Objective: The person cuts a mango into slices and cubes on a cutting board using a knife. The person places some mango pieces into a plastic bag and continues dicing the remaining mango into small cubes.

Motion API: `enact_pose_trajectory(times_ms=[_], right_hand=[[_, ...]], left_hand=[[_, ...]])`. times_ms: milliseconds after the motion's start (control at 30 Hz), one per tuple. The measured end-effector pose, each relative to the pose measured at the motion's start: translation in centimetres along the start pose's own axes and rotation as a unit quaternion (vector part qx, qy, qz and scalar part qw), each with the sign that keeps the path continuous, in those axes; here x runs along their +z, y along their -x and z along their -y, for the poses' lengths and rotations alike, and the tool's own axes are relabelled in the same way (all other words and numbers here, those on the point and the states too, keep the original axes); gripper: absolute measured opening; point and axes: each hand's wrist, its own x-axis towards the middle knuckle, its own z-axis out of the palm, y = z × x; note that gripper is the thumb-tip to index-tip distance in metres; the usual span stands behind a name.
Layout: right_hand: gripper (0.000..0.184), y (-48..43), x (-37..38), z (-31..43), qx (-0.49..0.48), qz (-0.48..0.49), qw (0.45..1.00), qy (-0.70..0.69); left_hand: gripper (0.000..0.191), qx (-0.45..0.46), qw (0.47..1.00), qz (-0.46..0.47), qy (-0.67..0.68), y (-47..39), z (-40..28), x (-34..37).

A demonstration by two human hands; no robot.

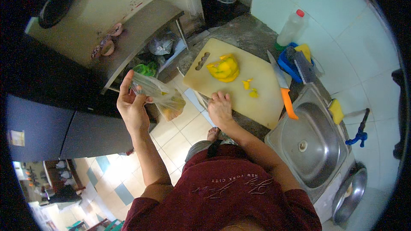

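My left hand (133, 102) is raised over the floor, left of the counter, gripping the top of a clear plastic bag (154, 89). Yellow-orange pieces (171, 107) hang in the bottom of that bag. My right hand (221, 109) rests with curled fingers at the near edge of a cream plastic cutting board (257, 102); whether it grips anything is unclear. On the board lies a cut piece of yellow fruit or squash (224, 69) with green patches. Small yellow scraps (247, 84) lie beside it. A knife with an orange handle (288, 102) lies along the board's right edge.
Right of the board is a steel sink (308, 160) with a blue tap (358, 138). Behind it stand a blue sponge holder (289, 67) and a red-capped plastic bottle (290, 30). A yellow sponge (336, 111) sits on the sink rim. Pink bowls (108, 47) stand on a shelf at left.
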Motion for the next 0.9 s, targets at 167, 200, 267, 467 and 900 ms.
enact_pose_trajectory(times_ms=[167,200,267,467,900], right_hand=[[0.008,0.0,-2.1,-3.8,0.116,-0.153,0.974,-0.122],[0.006,0.2,-2.8,-5.8,0.145,-0.144,0.97,-0.13],[0.004,0.1,-3.8,-9.7,0.189,-0.129,0.958,-0.174],[0.026,0.1,-3.2,-13.9,0.016,-0.101,0.987,-0.127],[0.021,6.8,-4.3,-14.2,0.001,-0.106,0.991,-0.081]], left_hand=[[0.057,0.009,1.0,0.018,0.006,-0.1,0.4,0.5],[0.057,0.011,0.999,0.029,0.013,-0.1,0.5,0.7],[0.059,0.005,0.999,0.044,0.021,0.0,0.5,1.0],[0.063,-0.025,0.996,0.085,0.025,-0.1,0.8,3.4],[0.066,-0.016,0.966,0.252,0.058,0.5,1.0,10.6]])
